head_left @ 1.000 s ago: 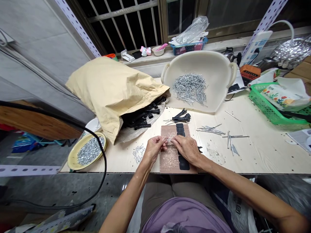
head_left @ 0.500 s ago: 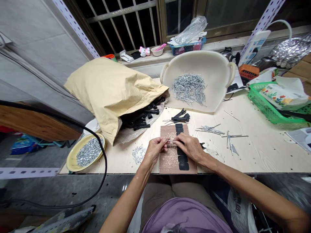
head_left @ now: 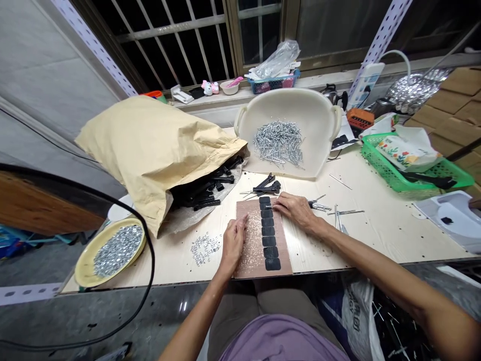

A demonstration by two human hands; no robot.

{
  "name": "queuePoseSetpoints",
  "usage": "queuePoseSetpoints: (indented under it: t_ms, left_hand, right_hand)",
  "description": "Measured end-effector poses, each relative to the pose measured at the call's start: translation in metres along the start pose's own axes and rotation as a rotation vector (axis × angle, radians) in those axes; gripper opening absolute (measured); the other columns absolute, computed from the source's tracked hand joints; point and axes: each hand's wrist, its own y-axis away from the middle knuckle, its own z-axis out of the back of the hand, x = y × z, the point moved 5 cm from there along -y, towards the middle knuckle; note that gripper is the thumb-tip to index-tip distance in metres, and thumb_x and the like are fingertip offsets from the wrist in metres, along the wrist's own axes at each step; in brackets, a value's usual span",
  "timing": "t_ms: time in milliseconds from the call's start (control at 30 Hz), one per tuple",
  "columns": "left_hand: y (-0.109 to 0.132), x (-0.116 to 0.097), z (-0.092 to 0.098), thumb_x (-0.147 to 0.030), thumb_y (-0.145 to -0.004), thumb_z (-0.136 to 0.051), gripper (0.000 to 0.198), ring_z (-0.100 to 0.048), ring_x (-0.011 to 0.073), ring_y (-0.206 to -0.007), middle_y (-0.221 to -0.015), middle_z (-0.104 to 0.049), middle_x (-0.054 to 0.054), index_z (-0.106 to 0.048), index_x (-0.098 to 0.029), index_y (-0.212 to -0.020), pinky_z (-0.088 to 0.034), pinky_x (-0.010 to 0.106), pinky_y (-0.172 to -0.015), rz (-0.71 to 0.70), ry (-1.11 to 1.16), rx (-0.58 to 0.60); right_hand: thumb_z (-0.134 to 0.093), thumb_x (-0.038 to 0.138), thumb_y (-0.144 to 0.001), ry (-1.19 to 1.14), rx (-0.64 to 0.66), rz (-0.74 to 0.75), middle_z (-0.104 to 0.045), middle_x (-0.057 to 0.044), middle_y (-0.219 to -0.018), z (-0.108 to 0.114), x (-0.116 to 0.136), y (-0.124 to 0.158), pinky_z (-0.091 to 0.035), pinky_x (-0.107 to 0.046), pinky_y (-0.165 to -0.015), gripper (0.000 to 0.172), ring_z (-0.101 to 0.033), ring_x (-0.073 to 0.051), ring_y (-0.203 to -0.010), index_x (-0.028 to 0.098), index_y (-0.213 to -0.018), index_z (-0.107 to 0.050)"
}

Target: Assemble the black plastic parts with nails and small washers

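Note:
A brown board (head_left: 251,258) lies at the table's front edge, with a column of black rounded squares (head_left: 269,240) and pale chipped marks on it. My left hand (head_left: 233,241) rests at the board's left side, fingers curled and fingertips together; whatever they hold, if anything, is hidden. Over the upper part of the black squares, my right hand (head_left: 296,209) pinches a thin metal pin, its silvery end showing left of the fingertips. Several black clamp-like parts with metal rods (head_left: 267,187) lie just behind the board. Loose metal pins (head_left: 319,204) lie beyond my right hand.
Small shiny metal pieces (head_left: 205,248) are scattered left of the board; more fill a yellow dish (head_left: 83,271). A paper sack (head_left: 150,145) spills black parts. Behind stands a cream basin (head_left: 319,150) with many metal pins. A green basket (head_left: 408,183) is at right; a black cable (head_left: 152,260) loops at left.
My hands have separated from their meeting point over the board. The right moved away toward the upper black squares with the pin; the left drew back to the left. The view shifted.

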Motion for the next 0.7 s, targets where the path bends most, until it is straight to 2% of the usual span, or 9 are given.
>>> queuePoseSetpoints:
  t_ms: [100, 200, 267, 400, 433, 467, 600, 633, 700]
  left_hand:
    - [0.003, -0.004, -0.002, -0.042, -0.086, -0.05, 0.034, -0.059, 0.0182, -0.084, -0.091, -0.063, 0.006, -0.068, -0.021, -0.106, -0.046, 0.029, -0.076, -0.156, -0.201, -0.06]
    - [0.005, -0.007, -0.006, -0.037, -0.09, -0.045, 0.033, -0.057, 0.02, -0.099, -0.102, -0.063, 0.007, -0.066, -0.022, -0.109, -0.041, 0.032, -0.09, -0.232, -0.307, -0.072]
    - [0.007, -0.009, -0.007, -0.036, -0.09, -0.045, 0.031, -0.056, 0.0205, -0.104, -0.107, -0.063, 0.007, -0.066, -0.022, -0.11, -0.039, 0.033, -0.094, -0.253, -0.311, -0.085]
    - [0.008, -0.01, -0.006, -0.034, -0.09, -0.047, 0.03, -0.057, 0.0206, -0.102, -0.106, -0.063, 0.007, -0.064, -0.023, -0.112, -0.041, 0.033, -0.092, -0.238, -0.291, -0.114]
    - [0.008, -0.009, -0.006, -0.034, -0.09, -0.046, 0.031, -0.057, 0.0205, -0.1, -0.106, -0.063, 0.007, -0.064, -0.023, -0.112, -0.041, 0.033, -0.092, -0.229, -0.292, -0.113]
    - [0.008, -0.009, -0.006, -0.034, -0.09, -0.046, 0.031, -0.058, 0.0204, -0.099, -0.106, -0.063, 0.007, -0.064, -0.023, -0.113, -0.041, 0.033, -0.091, -0.222, -0.293, -0.111]
    - [0.007, -0.009, -0.006, -0.034, -0.089, -0.047, 0.029, -0.057, 0.0207, -0.103, -0.108, -0.063, 0.007, -0.065, -0.023, -0.11, -0.041, 0.033, -0.093, -0.224, -0.288, -0.098]
    - [0.006, -0.009, -0.006, -0.034, -0.089, -0.047, 0.029, -0.056, 0.0207, -0.104, -0.108, -0.063, 0.007, -0.066, -0.023, -0.109, -0.041, 0.033, -0.093, -0.227, -0.285, -0.097]
    - [0.006, -0.009, -0.007, -0.034, -0.09, -0.047, 0.029, -0.056, 0.0207, -0.105, -0.109, -0.063, 0.007, -0.065, -0.023, -0.109, -0.04, 0.033, -0.094, -0.231, -0.285, -0.095]
  right_hand:
    - [-0.038, 0.032, -0.096, -0.068, 0.054, 0.077, -0.06, -0.003, -0.083, -0.003, 0.007, 0.011, -0.038, -0.023, -0.059, 0.031, -0.054, -0.012, -0.073, 0.017, -0.087, -0.064]
    - [-0.031, 0.027, -0.097, -0.142, 0.224, 0.338, -0.06, -0.002, -0.079, -0.008, 0.032, 0.035, -0.041, -0.025, -0.06, 0.036, -0.052, -0.012, -0.071, 0.019, -0.086, -0.064]
    - [-0.031, 0.028, -0.097, -0.17, 0.277, 0.418, -0.06, -0.002, -0.077, -0.008, 0.037, 0.039, -0.041, -0.025, -0.058, 0.037, -0.051, -0.012, -0.071, 0.02, -0.085, -0.065]
    - [-0.038, 0.033, -0.096, -0.183, 0.069, 0.142, -0.06, -0.005, -0.081, 0.002, 0.012, 0.011, -0.043, -0.024, -0.054, 0.034, -0.052, -0.012, -0.072, 0.017, -0.085, -0.065]
    - [-0.038, 0.033, -0.095, -0.182, 0.042, 0.117, -0.06, -0.005, -0.081, 0.003, 0.009, 0.008, -0.043, -0.024, -0.054, 0.033, -0.052, -0.013, -0.072, 0.016, -0.085, -0.064]
    - [-0.038, 0.031, -0.096, -0.195, 0.053, 0.139, -0.059, -0.004, -0.078, 0.002, 0.011, 0.009, -0.042, -0.023, -0.053, 0.033, -0.051, -0.012, -0.069, 0.016, -0.083, -0.064]
    - [-0.034, 0.026, -0.097, -0.233, 0.235, 0.393, -0.058, -0.001, -0.074, -0.006, 0.03, 0.025, -0.041, -0.023, -0.052, 0.035, -0.05, -0.011, -0.069, 0.02, -0.081, -0.064]
    - [-0.034, 0.026, -0.097, -0.227, 0.23, 0.382, -0.059, -0.002, -0.076, -0.006, 0.029, 0.024, -0.041, -0.023, -0.053, 0.034, -0.05, -0.012, -0.07, 0.02, -0.082, -0.064]
    - [-0.033, 0.029, -0.097, -0.205, 0.147, 0.257, -0.059, -0.003, -0.08, -0.002, 0.017, 0.012, -0.043, -0.024, -0.056, 0.035, -0.051, -0.012, -0.073, 0.018, -0.085, -0.064]
